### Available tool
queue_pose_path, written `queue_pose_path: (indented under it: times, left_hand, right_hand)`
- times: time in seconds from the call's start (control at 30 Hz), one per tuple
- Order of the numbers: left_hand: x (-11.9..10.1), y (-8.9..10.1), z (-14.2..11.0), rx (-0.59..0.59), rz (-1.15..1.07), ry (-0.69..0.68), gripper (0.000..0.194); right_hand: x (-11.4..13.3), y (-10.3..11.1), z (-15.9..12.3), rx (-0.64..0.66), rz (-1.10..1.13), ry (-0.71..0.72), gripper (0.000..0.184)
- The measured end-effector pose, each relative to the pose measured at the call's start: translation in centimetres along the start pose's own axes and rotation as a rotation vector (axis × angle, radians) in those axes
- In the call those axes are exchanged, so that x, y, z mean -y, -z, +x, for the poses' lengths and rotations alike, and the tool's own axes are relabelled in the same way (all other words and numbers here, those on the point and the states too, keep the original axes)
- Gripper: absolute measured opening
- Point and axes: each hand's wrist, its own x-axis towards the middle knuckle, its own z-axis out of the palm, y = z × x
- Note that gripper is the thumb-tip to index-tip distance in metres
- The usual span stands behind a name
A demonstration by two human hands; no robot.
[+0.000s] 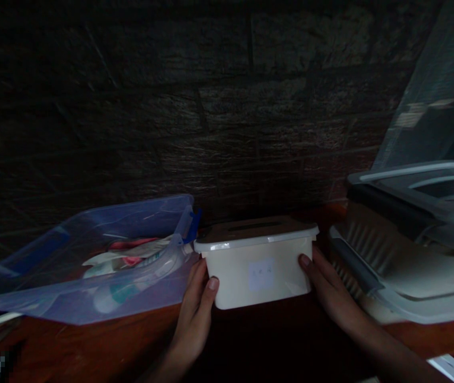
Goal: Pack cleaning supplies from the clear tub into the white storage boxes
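A white plastic box [233, 276] with a rimmed lid, dark on top, is between my two hands in the middle of the view. A pale label with marks too blurred to read sits on its front. My left hand [197, 303] grips the box's left end, thumb on the front face. Around the right end my right hand [325, 282] is closed, its thumb at the front corner. The other fingers of both hands are mostly hidden behind the ends. Whether the box rests on the wooden surface or is held just above it, I cannot tell.
Left of the box stands a clear bluish plastic bin [151, 290] holding a white bottle [105, 300] and several red and white items. Close on the right is a lidded storage container [390, 266]. A dark brick wall [227, 122] rises behind the reddish wooden surface [91, 340].
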Motion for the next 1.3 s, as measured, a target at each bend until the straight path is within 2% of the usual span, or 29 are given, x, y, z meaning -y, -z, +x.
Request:
queue_pose_path:
  times: [0.7, 0.87, 1.3]
  left_hand:
    - [0.40, 0.08, -0.04, 0.010, 0.006, 0.022, 0.054]
    - [0.48, 0.05, -0.27, -0.019, 0.015, 0.020, 0.053]
    - [-0.01, 0.15, -0.06, 0.042, 0.009, 0.008, 0.051]
  right_hand:
    - [-0.01, 0.12, 0.00, 0.004, -0.033, 0.008, 0.056]
    - [-0.05, 0.03, 0.03, 0.007, -0.002, -0.006, 0.055]
    - [0.15, 0.16, -0.01, -0.006, -0.027, 0.019, 0.054]
